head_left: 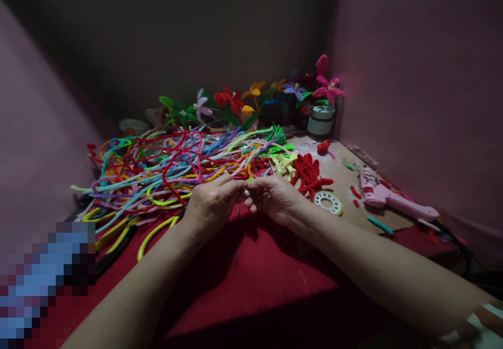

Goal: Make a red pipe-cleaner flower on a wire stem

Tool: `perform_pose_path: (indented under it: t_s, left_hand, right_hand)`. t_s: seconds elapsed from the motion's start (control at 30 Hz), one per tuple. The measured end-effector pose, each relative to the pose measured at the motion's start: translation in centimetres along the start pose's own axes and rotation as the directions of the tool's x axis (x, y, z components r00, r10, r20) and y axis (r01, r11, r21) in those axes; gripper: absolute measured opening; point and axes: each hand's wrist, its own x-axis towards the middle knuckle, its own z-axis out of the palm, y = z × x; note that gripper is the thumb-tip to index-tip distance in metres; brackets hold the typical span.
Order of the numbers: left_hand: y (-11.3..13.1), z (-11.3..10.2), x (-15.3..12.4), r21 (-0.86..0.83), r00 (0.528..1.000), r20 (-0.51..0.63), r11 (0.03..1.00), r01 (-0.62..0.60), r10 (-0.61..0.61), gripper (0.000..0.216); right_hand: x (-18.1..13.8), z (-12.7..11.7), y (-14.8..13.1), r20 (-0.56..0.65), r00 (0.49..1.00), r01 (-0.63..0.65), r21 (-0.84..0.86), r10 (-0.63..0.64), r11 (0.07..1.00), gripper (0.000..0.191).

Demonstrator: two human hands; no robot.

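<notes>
My left hand (pixel 212 199) and my right hand (pixel 275 197) meet knuckle to knuckle over the red cloth (pixel 251 270), fingers curled in a pinch. Between the fingertips sits something small and pale, and a thin dark wire or stem (pixel 238 228) hangs down from them. What exactly they grip is too small to name. Just behind the hands lies a big heap of colourful pipe cleaners (pixel 173 171). A pile of red bent pieces (pixel 308 173) and yellow pieces (pixel 283 163) lies to the right of the heap.
Finished pipe-cleaner flowers (pixel 328 88) stand along the back wall beside a white jar (pixel 321 120). A pink glue gun (pixel 387 198) and a white ring-shaped disc (pixel 328 202) lie on a board (pixel 346 181) at the right. Pink walls close in left and right.
</notes>
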Motion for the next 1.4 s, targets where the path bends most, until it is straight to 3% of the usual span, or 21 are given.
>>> perform_pose_path:
  t_s: [0.2, 0.47, 0.57, 0.7, 0.8, 0.87, 0.97, 1.03, 1.13, 1.3, 1.4]
  left_hand:
    - [0.1, 0.0, 0.1, 0.040, 0.999, 0.033, 0.999, -0.011, 0.010, 0.021]
    - [0.5, 0.0, 0.0, 0.101, 0.999, 0.047, 0.995, 0.016, -0.020, 0.021]
    - [0.9, -0.1, -0.1, 0.014, 0.998, 0.010, 0.998, 0.066, -0.066, 0.022]
    - [1.5, -0.6, 0.1, -0.164, 0.974, 0.036, 0.961, 0.225, -0.222, 0.019]
    - [1.8, -1.1, 0.5, -0.349, 0.920, 0.113, 0.852, 0.389, -0.374, 0.015]
    - [2.0, -1.3, 0.8, -0.498, 0.866, 0.221, 0.711, 0.496, -0.449, 0.014]
    - [2.1, -1.5, 1.1, -0.620, 0.790, 0.384, 0.500, 0.605, -0.478, 0.016]
    - [2.2, -1.4, 1.2, -0.647, 0.767, 0.410, 0.436, 0.626, -0.494, 0.016]
    - [2.3, -1.0, 1.0, -0.646, 0.783, 0.345, 0.474, 0.598, -0.518, 0.015]
    - [2.3, -0.2, 0.2, -0.456, 0.875, 0.090, 0.761, 0.461, -0.476, 0.011]
    - [2.5, -0.3, 0.1, -0.444, 0.886, 0.039, 0.786, 0.430, -0.463, 0.011]
  right_hand:
    - [0.3, -0.3, 0.6, 0.012, 1.000, 0.019, 0.045, -0.019, 0.999, 0.009]
    - [0.7, -0.6, 1.0, 0.021, 0.999, 0.032, -0.037, -0.031, 0.999, 0.006]
    - [0.6, -0.8, 0.8, 0.045, 0.996, 0.082, -0.119, -0.077, 0.989, 0.005]
    - [0.3, -1.0, 0.5, 0.082, 0.985, 0.165, -0.257, -0.149, 0.952, 0.005]
    - [0.1, -1.0, 0.2, 0.103, 0.976, 0.214, -0.342, -0.190, 0.915, 0.007]
    - [-0.1, -0.8, 0.0, 0.119, 0.974, 0.222, -0.368, -0.191, 0.903, 0.009]
    - [-0.4, -0.5, -0.1, 0.105, 0.971, 0.239, -0.388, -0.215, 0.890, 0.011]
    - [-0.6, -0.4, 0.0, 0.087, 0.961, 0.274, -0.414, -0.261, 0.868, 0.010]
    - [-0.6, -0.5, 0.3, 0.091, 0.939, 0.334, -0.483, -0.333, 0.809, 0.012]
    - [-0.6, -0.7, 0.3, 0.118, 0.936, 0.345, -0.507, -0.332, 0.790, 0.016]
    - [-0.6, -0.8, 0.0, 0.153, 0.935, 0.353, -0.478, -0.319, 0.805, 0.013]
